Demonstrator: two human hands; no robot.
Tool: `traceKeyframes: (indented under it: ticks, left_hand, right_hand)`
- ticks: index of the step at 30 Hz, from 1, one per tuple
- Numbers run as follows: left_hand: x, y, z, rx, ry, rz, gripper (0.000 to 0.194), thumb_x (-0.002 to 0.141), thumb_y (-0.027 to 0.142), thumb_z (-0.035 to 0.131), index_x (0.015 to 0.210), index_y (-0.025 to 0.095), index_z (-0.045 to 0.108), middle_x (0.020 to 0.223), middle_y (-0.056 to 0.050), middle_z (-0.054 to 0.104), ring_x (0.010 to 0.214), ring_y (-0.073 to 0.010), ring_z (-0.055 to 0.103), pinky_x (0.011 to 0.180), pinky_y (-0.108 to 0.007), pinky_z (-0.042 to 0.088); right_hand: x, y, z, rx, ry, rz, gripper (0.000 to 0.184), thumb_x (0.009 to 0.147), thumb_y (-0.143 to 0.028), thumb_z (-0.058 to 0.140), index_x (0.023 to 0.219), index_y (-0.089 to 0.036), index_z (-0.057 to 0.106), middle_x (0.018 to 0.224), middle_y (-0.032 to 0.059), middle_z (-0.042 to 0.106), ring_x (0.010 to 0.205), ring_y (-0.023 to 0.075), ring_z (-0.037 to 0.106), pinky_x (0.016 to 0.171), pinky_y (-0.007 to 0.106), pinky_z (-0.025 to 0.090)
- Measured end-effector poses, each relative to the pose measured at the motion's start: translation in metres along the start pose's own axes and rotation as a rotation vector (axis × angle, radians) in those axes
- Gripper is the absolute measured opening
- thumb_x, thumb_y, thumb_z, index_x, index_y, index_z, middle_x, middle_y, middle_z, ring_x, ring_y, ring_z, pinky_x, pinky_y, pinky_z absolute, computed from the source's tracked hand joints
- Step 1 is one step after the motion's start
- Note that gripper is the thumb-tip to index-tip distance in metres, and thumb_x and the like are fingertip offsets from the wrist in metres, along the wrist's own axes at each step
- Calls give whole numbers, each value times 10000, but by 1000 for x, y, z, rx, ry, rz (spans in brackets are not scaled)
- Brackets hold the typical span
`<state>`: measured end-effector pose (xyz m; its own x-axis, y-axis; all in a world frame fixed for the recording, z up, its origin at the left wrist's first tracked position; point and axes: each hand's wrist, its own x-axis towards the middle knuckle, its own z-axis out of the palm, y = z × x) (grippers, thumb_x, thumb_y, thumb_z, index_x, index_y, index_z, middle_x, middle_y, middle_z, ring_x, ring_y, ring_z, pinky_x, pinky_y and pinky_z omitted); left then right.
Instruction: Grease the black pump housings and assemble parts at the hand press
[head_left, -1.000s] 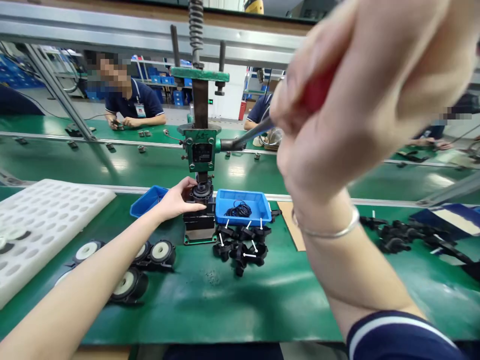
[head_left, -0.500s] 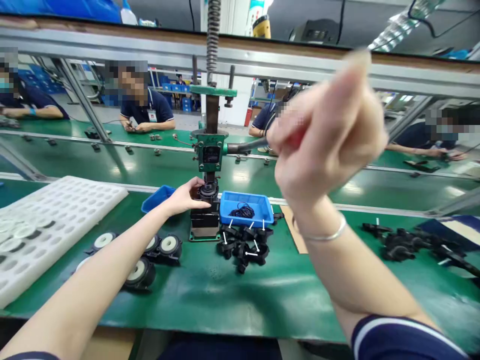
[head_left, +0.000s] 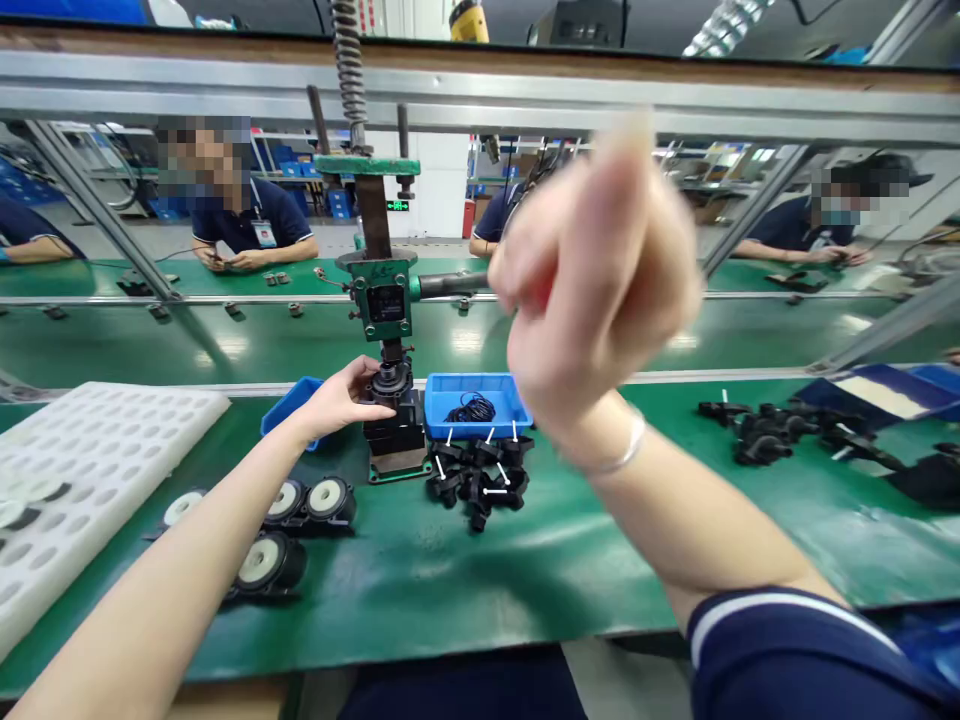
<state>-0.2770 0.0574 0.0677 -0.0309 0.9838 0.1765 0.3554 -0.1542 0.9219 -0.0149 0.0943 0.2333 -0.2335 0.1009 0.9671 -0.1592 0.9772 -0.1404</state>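
My left hand [head_left: 341, 400] reaches out to the green hand press [head_left: 381, 295] and its fingers wrap round a black round part [head_left: 391, 381] seated on the press's black base under the ram. My right hand [head_left: 596, 280] is raised close to the camera, blurred, closed in a fist round the red grip at the end of the press's lever [head_left: 450, 285], which runs out level from the press head. A silver bracelet sits on that wrist.
A blue bin [head_left: 480, 388] with black rings stands right of the press, a second blue bin [head_left: 289, 405] left of it. Black clips with white pins [head_left: 476, 480], black-and-white round parts [head_left: 300, 515], a white holed tray [head_left: 82, 470], more black parts [head_left: 776, 430]. Co-workers sit across the belt.
My right hand has swung the lever grip down and to the left, from high at the upper right toward the middle. The camera view shifted. My left hand stays on the part.
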Motion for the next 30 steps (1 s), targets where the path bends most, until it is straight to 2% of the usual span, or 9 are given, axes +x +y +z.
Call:
traceKeyframes:
  ticks: [5,10,16,20,22,24,26,28,30]
  left_hand:
    - [0,-3,2,6,20,7,620,617,393,885,1071,222,499,1099,-26,653,1072,-240,650,1019,-440,492]
    - [7,-4,10,-3,59,20,595,657,402,861,1071,234,468,1091,-27,676,1053,-235,659,990,-427,505]
    - [4,1,6,-10,18,7,579,619,393,875,1014,228,485,1080,-31,682,1067,-243,661,977,-415,520]
    - [4,2,1,31,30,13,606,604,400,881,1047,220,510,1081,-30,678,1060,-242,664,994,-425,516]
    - [2,5,2,57,58,21,623,605,413,883,1063,218,509,1085,-30,671,1052,-247,668,995,-438,521]
    - [-9,9,6,76,96,24,635,612,424,881,1082,216,508,1093,-38,665,1038,-259,675,982,-462,534]
    - [-33,12,16,129,162,61,628,645,417,868,1133,226,522,1130,-49,656,1052,-270,671,996,-491,530]
    - [-70,15,28,295,273,209,600,700,364,844,1221,275,559,1205,-45,640,1145,-275,636,1059,-497,499]
    - [-116,18,37,449,374,364,565,731,316,820,1245,375,592,1221,-5,639,1148,-276,632,1036,-525,519]
  right_hand:
    - [42,10,12,47,65,-38,467,1007,-568,372,842,-193,596,789,-38,589,676,15,646,576,153,521]
    - [13,-9,19,130,373,-15,471,1024,-441,465,618,-205,494,593,-38,490,530,46,500,533,223,472]
    - [-2,-9,13,138,254,-38,381,1031,-331,477,699,-190,600,678,-20,543,589,61,550,637,250,523]
    - [6,2,20,110,355,-46,422,1040,-388,414,717,-170,576,681,-33,481,600,31,555,644,208,525]
    - [17,8,19,112,292,-91,434,1033,-439,385,743,-163,553,693,-49,493,578,3,538,650,165,527]
    - [27,11,12,142,233,-82,382,989,-497,419,868,-160,553,809,-50,562,627,0,568,651,136,532]
    - [25,12,-1,156,231,8,338,971,-455,501,1085,-137,521,1082,10,594,866,44,647,728,154,567]
    - [3,13,-15,124,213,108,321,1004,-309,528,1249,-116,456,1255,76,548,1129,113,621,879,215,577]
    - [-35,14,-28,45,5,177,276,1009,-198,516,1273,-132,476,1215,77,595,1124,126,629,943,254,559]
